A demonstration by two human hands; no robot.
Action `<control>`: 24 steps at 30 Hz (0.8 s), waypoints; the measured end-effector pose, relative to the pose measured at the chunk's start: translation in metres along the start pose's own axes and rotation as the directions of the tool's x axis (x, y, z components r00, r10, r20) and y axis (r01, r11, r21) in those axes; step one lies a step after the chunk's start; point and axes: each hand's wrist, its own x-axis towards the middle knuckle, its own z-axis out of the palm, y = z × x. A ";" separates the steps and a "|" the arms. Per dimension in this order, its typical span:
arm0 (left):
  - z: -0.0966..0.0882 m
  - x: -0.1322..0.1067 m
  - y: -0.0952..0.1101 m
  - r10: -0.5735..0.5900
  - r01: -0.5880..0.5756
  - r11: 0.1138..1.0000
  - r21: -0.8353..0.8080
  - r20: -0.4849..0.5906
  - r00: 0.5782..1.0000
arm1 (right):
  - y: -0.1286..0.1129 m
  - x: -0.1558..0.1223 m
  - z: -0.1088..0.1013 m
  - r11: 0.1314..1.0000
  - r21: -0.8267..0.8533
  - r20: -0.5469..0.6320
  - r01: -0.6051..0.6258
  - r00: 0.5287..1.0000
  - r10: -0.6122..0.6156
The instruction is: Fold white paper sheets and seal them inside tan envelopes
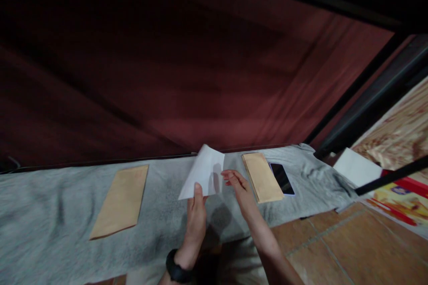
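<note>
My left hand (196, 213) grips a white sheet of paper (203, 171) by its lower edge, thumb on top and fingers underneath. The sheet is held tilted above the grey cloth and bends slightly. Beside its right edge is my right hand (238, 185), fingers loosely stretched toward the paper and casting a shadow on it. Whether the fingertips touch the edge is hard to tell. To the left lies a brown paper envelope (122, 200). On the right, a stack of brown envelopes (262, 178) partly overlaps a dark-screened phone (282, 179).
The grey cloth (160, 231) covers a low, narrow surface along a dark red fabric wall (207, 98). Black bars (354, 89) slant at the right. Below them are a white box (357, 167) and a colourful red-and-yellow package (401, 200) on the brown tiled floor (334, 245).
</note>
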 end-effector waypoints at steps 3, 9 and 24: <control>0.004 0.004 0.006 -0.088 0.075 0.971 -0.227 -0.044 0.995 | 0.017 -0.003 -0.003 0.980 -0.181 -0.119 0.082 0.987 -0.104; -0.020 0.007 -0.037 -0.459 0.373 0.865 -0.336 -0.231 0.858 | 0.087 -0.027 -0.008 0.886 -0.450 -0.041 0.115 0.988 -0.149; -0.076 -0.042 -0.070 -0.365 0.347 0.906 0.243 0.034 0.930 | 0.142 -0.066 0.020 0.735 -0.608 0.195 0.300 0.954 -0.228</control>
